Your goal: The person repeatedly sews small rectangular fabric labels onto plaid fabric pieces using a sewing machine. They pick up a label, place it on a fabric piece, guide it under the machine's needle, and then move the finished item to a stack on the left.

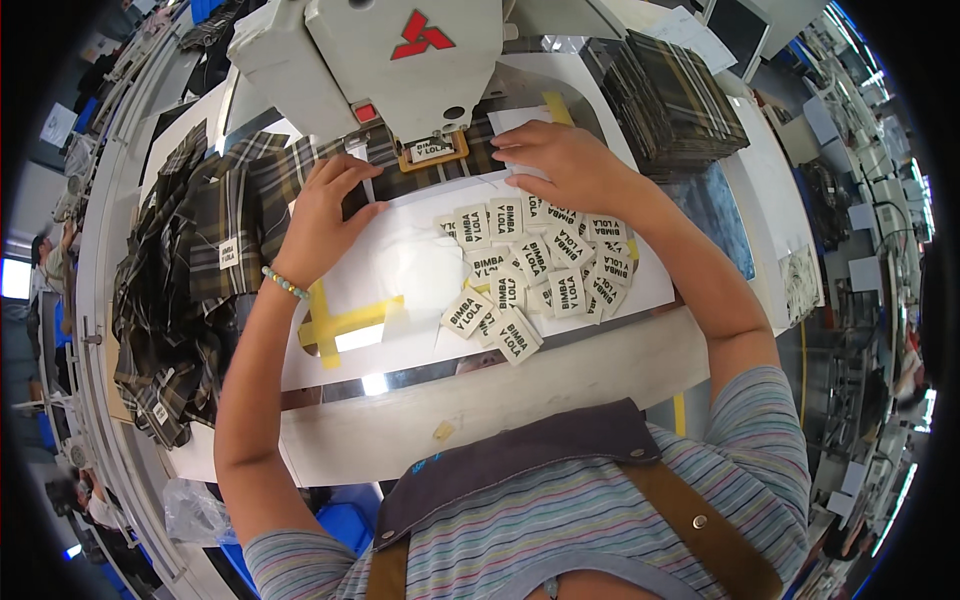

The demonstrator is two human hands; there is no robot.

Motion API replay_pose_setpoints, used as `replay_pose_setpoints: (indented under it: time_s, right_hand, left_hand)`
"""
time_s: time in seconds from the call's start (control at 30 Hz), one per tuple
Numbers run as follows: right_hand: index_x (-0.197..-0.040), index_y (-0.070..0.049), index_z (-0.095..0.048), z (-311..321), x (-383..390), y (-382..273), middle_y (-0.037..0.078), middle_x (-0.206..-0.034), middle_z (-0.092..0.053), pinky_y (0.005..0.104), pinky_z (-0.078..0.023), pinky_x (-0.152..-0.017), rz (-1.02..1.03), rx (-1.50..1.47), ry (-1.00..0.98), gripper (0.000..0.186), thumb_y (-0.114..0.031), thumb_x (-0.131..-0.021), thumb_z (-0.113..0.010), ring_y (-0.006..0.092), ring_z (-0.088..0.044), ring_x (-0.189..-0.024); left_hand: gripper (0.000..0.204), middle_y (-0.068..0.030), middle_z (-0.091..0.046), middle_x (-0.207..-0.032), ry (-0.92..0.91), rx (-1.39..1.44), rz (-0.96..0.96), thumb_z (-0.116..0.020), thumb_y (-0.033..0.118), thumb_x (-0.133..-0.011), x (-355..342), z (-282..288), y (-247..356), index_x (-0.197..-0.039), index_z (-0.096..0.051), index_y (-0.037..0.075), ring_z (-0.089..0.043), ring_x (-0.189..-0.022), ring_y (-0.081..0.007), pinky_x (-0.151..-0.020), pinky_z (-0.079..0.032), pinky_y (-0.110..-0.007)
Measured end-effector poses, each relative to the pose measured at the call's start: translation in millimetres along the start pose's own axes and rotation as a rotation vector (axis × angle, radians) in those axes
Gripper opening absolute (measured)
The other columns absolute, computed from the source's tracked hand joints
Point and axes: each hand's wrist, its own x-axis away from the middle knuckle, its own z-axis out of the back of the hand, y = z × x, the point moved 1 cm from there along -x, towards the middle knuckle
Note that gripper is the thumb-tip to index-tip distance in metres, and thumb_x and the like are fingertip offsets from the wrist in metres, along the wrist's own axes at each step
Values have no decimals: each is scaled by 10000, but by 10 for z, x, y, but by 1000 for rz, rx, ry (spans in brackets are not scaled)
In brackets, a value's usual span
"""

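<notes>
A strip of brown and black plaid fabric (400,182) lies under the head of a white industrial sewing machine (400,50). At the needle area, an orange-brown clamp frame (463,145) surrounds a white printed label (432,149) on the cloth. My left hand (325,215) rests at the fabric's near edge left of the clamp, thumb apart from the fingers. Opposite it, my right hand (572,165) reaches in from the right, its fingers stretched toward the cloth and the thumb spread. Just below that hand lies a loose pile of white fabric labels (535,258).
Plaid pieces (175,300) with labels on them hang in a heap at the left. A tall stack of plaid panels (675,100) stands at the back right. Yellow tape (340,325) marks the white work surface (400,355). Below the left table edge is a blue bin (345,525).
</notes>
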Motion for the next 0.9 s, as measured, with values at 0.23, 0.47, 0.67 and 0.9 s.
replay_pose_setpoints:
  time_s: [0.23,0.47,0.67,0.9]
  right_hand:
    - [-1264,-10,-754,-90,37,12,114,-1411,-697,424,-527,-1097,7,66,27,359,-261,-1016,-686,307,-625,-1318]
    - [-1214,-14,-763,263,129,-49,98,-1299,-727,417,-557,-1029,-59,181,-71,363,-308,-1005,-715,305,-670,-1200]
    - [-1118,-26,-777,122,44,-112,77,-1124,-737,413,-573,-913,21,225,20,321,-309,-970,-748,288,-687,-1063]
    - [-959,-51,-749,-172,-11,-20,46,-965,-700,373,-575,-763,132,353,158,187,-216,-890,-802,250,-683,-911]
  left_hand:
    - [408,-112,-648,-1207,5,19,33,-865,141,-855,-126,-180,-121,-1231,-737,48,-576,-1212,-332,-1094,-462,-418]
    - [407,-97,-632,-1083,-12,48,111,-919,220,-813,-283,-411,63,-1148,-751,61,-531,-1108,-310,-1029,-464,-408]
    - [231,-87,-598,-862,181,89,68,-911,170,-799,-378,-603,-94,-936,-792,27,-537,-941,-303,-870,-479,-404]
    - [126,-83,-634,-874,143,234,87,-869,115,-848,-309,-522,-78,-901,-806,20,-554,-905,-263,-839,-477,-383]
